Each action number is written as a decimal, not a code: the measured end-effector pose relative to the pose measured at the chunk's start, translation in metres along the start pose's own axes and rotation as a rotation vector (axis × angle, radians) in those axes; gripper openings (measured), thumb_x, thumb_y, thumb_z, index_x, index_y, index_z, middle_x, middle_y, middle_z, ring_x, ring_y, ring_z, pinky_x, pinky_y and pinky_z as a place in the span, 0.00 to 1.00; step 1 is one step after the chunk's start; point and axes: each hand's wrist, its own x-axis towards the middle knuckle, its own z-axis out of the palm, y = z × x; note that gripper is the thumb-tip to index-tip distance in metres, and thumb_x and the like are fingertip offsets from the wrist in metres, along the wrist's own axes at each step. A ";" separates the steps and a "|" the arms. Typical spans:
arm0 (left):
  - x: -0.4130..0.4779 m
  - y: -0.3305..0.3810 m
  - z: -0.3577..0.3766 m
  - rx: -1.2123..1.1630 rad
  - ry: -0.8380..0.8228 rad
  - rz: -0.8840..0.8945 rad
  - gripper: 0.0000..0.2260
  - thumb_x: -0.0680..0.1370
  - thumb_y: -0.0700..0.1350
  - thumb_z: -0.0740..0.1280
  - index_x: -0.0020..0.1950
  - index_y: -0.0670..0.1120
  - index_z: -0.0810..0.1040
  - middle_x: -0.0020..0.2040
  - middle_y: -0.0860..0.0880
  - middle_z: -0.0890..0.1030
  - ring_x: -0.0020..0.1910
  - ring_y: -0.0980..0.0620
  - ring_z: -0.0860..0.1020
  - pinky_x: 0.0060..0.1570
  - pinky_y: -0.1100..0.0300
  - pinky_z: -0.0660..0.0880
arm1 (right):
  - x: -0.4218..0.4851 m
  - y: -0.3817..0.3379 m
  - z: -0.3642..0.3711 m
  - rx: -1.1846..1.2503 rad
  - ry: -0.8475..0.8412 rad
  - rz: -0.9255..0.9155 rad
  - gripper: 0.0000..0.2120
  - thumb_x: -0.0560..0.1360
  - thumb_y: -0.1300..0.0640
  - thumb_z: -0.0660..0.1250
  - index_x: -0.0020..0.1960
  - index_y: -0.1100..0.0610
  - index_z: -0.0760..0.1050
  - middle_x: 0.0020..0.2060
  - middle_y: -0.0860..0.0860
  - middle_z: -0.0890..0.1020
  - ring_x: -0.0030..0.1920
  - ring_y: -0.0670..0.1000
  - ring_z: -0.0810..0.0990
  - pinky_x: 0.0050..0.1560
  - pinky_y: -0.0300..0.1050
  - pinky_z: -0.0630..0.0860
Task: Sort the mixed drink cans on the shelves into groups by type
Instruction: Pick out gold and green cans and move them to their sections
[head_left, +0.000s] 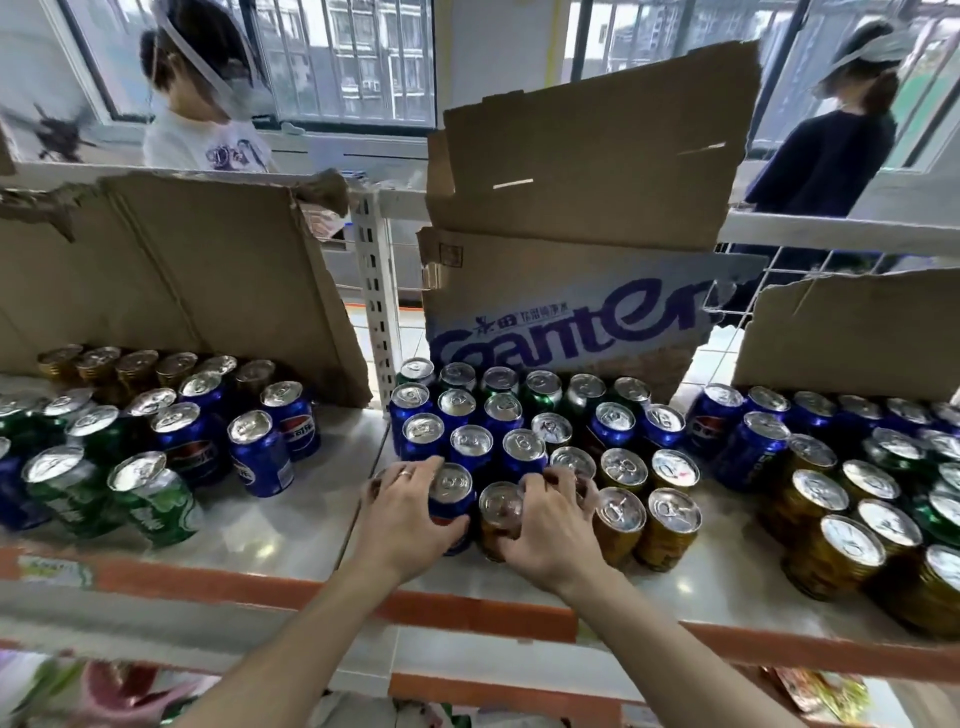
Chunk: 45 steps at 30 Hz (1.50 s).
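Note:
Blue, green and gold drink cans stand mixed on a white shelf (311, 525) with an orange front rail. My left hand (402, 512) grips a blue can (451, 491) at the front of the middle group. Right beside it, my right hand (550, 525) grips a gold can (500, 512), with its fingers curled over the can's far side. More gold cans (670, 525) stand just right of that hand. Blue cans (470, 447) fill the rows behind both hands, and green cans (543, 387) stand in the back row.
Torn cardboard sheets (571, 208) lean behind the cans. Left of a perforated upright (376, 291) stands another mixed group with green cans (156, 501) in front. Gold cans (847, 551) crowd the far right. Two people stand beyond the shelf by the windows.

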 end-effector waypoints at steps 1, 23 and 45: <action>0.000 -0.002 -0.001 -0.009 0.000 0.009 0.44 0.62 0.69 0.61 0.74 0.50 0.68 0.67 0.51 0.75 0.72 0.51 0.64 0.71 0.46 0.64 | -0.001 0.002 0.002 0.027 0.010 -0.008 0.29 0.68 0.40 0.68 0.62 0.56 0.68 0.55 0.52 0.78 0.72 0.53 0.56 0.71 0.59 0.50; 0.010 0.097 -0.058 -0.586 -0.011 0.347 0.29 0.64 0.49 0.83 0.61 0.46 0.78 0.55 0.52 0.82 0.52 0.59 0.81 0.52 0.65 0.78 | -0.061 0.053 -0.124 0.770 0.342 0.161 0.26 0.65 0.62 0.81 0.57 0.46 0.74 0.52 0.45 0.83 0.53 0.43 0.83 0.59 0.44 0.80; 0.038 0.315 0.108 -0.479 -0.008 0.292 0.30 0.63 0.53 0.82 0.61 0.46 0.79 0.54 0.52 0.81 0.50 0.57 0.78 0.48 0.76 0.71 | -0.094 0.301 -0.185 0.702 0.395 0.161 0.38 0.63 0.60 0.82 0.70 0.61 0.72 0.53 0.43 0.80 0.51 0.35 0.81 0.54 0.29 0.75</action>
